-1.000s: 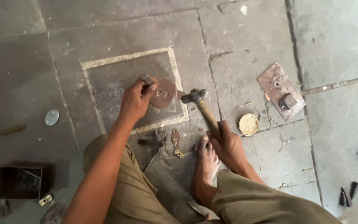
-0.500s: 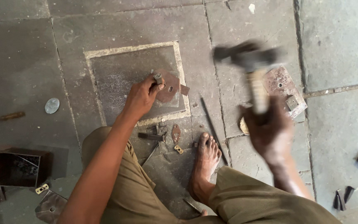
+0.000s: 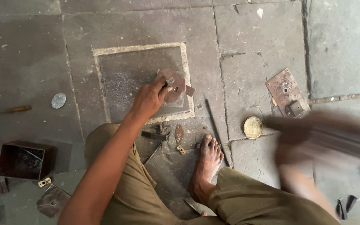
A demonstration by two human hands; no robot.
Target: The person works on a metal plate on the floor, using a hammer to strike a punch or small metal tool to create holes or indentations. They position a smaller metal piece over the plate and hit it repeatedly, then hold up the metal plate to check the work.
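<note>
The left hand [image 3: 148,100] pinched a rusty, flat, roughly octagonal metal plate [image 3: 174,86] between thumb and fingers, pressing it onto the dark square steel slab [image 3: 126,79] set flush in the stone floor, at the slab's near right corner. The right hand [image 3: 296,146] was a blur well to the right of the slab, closed around a blurred hammer handle [image 3: 346,139]. A round brass lid [image 3: 253,127] lay between slab and right hand. A bare foot [image 3: 207,164] rested just below the slab.
</note>
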